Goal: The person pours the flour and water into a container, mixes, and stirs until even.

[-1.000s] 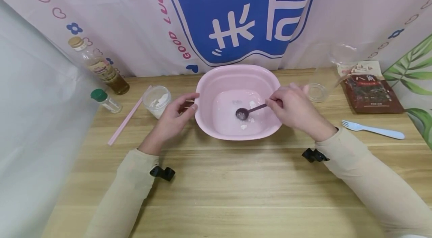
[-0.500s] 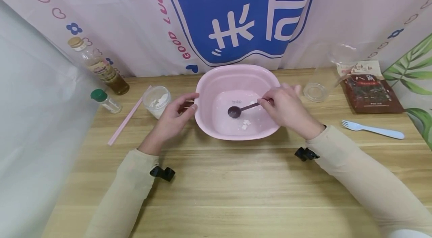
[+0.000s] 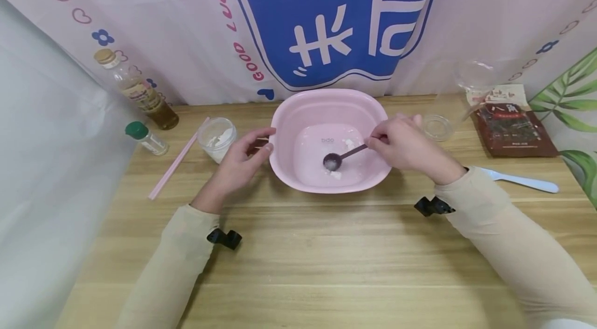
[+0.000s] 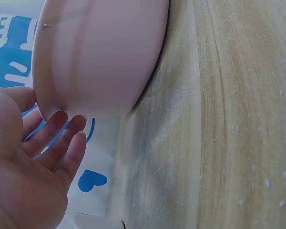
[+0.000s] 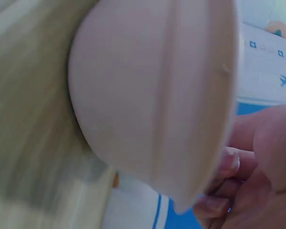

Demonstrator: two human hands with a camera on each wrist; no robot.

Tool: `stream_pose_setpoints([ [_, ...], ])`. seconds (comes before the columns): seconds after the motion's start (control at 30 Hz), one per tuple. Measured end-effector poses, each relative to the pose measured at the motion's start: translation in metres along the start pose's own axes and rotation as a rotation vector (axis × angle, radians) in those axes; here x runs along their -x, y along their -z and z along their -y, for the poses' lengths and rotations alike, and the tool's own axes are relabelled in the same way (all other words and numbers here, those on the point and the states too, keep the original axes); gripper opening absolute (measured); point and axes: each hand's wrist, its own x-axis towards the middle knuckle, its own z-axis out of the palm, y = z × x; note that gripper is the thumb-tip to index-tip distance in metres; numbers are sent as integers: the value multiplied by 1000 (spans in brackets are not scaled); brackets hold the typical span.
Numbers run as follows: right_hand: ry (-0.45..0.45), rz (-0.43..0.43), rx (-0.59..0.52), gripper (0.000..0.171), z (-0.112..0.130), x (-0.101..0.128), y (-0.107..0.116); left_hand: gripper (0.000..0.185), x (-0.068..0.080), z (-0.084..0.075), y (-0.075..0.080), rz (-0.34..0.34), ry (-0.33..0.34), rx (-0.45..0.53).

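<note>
A pink basin (image 3: 326, 95) sits mid-table with white powder (image 3: 339, 174) scattered on its floor. My right hand (image 3: 373, 141) pinches the handle of a dark purple spoon (image 3: 346, 153). The spoon's bowl rests low in the basin with some white powder in it. My left hand (image 3: 267, 141) touches the basin's left rim with fairly straight fingers. In the left wrist view the fingers (image 4: 62, 138) lie against the basin's outer wall (image 4: 100, 52). The right wrist view shows the basin wall (image 5: 152, 86) and curled fingers (image 5: 229, 167) beyond its rim; the spoon is hidden there.
At the left stand an oil bottle (image 3: 137, 93), a small green-capped bottle (image 3: 145, 138), a cup of white powder (image 3: 216, 138) and a pink stick (image 3: 179, 159). To the right are a clear glass (image 3: 436, 127), a spice packet (image 3: 513, 124) and a pale blue fork (image 3: 522, 180).
My right hand swept the spoon left across the basin, then back right and nearer. The spoon's bowl now holds white powder. My left hand stayed in place.
</note>
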Motion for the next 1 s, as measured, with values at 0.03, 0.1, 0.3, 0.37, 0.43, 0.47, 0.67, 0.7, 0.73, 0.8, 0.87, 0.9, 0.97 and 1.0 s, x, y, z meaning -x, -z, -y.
stream_pose_setpoints([
  [0.03,-5,11,-11,20,1,-1,-2,44,0,0,0,-1,-2,0],
  [0.1,-11,10,-20,22,4,-3,-7,44,0,0,0,0,-5,3],
  [0.3,-18,-74,44,24,9,-6,-18,44,0,0,-1,0,-1,5],
  [0.37,-13,-106,72,23,8,-6,-17,44,0,0,-1,1,0,5],
  [0.43,-6,-129,86,22,6,-5,-15,44,0,0,0,4,2,1],
  [0.47,-1,-138,95,21,4,-4,-13,45,0,0,0,5,3,1],
  [0.67,4,-107,107,21,-2,2,3,45,-1,-2,1,9,21,-4],
  [0.7,0,-81,99,21,-2,2,5,45,-1,-2,1,9,22,-5],
  [0.73,-5,-52,90,21,-2,3,6,45,-1,-2,2,10,24,-5],
  [0.8,-8,0,67,20,0,2,6,45,-1,-2,1,10,25,-7],
  [0.87,-6,36,33,19,2,1,2,45,-1,-2,1,9,30,-11],
  [0.9,-4,44,22,19,4,-1,-1,45,-1,-2,1,9,32,-11],
  [0.97,0,34,8,20,6,-4,-8,45,-1,-1,1,8,35,-15],
  [1.0,-1,21,6,21,7,-5,-11,45,-1,-1,0,7,38,-17],
])
